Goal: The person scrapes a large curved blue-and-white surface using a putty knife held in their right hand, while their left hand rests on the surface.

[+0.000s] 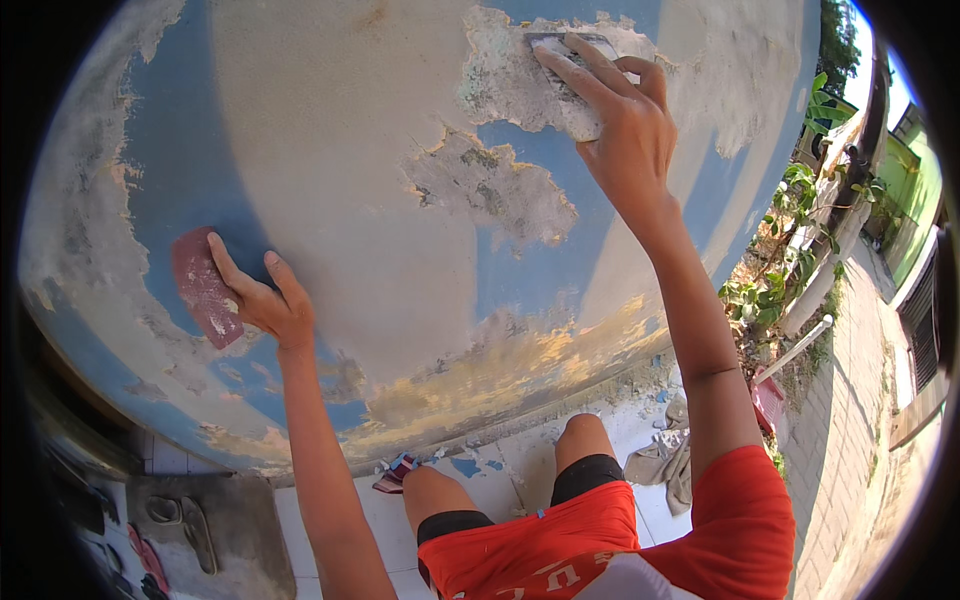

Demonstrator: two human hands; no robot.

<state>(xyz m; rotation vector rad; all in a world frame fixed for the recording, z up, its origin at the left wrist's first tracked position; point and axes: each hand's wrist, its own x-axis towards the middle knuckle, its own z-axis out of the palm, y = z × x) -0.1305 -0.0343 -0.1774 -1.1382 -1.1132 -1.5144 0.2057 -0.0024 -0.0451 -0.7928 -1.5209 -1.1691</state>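
A wall [352,225] with flaking blue paint and rough bare patches fills the upper view. My left hand [266,296] is at the lower left of the wall, its fingers on a sheet of reddish sandpaper [204,289] dusted with white. Near the top, my right hand [622,105] presses a dusty, flat rectangular block [574,82] against a bare grey patch, fingers spread along it. What the block is made of cannot be told. A second bare patch [495,184] lies below it, edged with peeling paint.
Paint flakes [466,466] litter the white floor tiles. A crumpled cloth [667,469] lies by my right knee. At lower left, sandals [196,525] rest on a grey mat [240,532]. Right of the wall are plants [795,247], a red dustpan [768,401] and a paved path [855,375].
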